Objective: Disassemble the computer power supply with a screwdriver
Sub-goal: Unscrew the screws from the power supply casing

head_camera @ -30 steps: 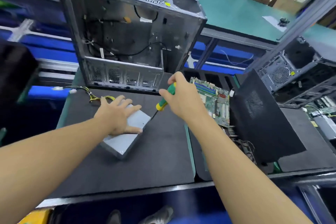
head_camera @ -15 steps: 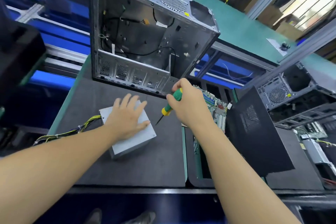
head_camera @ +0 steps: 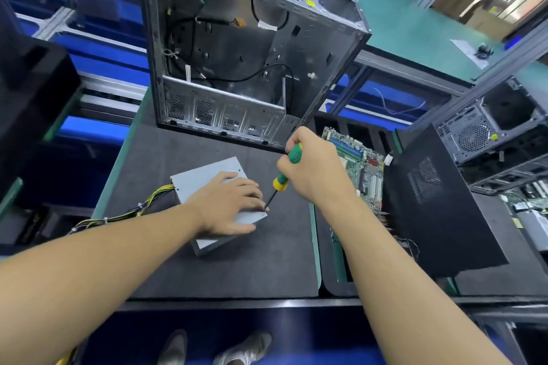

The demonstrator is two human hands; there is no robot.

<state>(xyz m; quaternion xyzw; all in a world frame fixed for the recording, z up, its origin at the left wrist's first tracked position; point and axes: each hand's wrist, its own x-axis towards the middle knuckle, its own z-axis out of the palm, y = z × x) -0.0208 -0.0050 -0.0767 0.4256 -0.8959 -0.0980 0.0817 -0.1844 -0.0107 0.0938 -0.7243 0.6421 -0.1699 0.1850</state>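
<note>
The left hand [head_camera: 228,204] lies flat on the grey box [head_camera: 207,179]. The right hand [head_camera: 311,169] grips the screwdriver [head_camera: 284,175], its tip on the box's corner.

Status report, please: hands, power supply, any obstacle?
Left hand flat on power supply. Right hand grips screwdriver, tip at its right corner. Nothing blocks the tip.

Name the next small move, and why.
Probably seat the tip and start turning: the right hand holds the screwdriver with its tip at the near right corner of the power supply, while the left hand lies flat on it.
</note>
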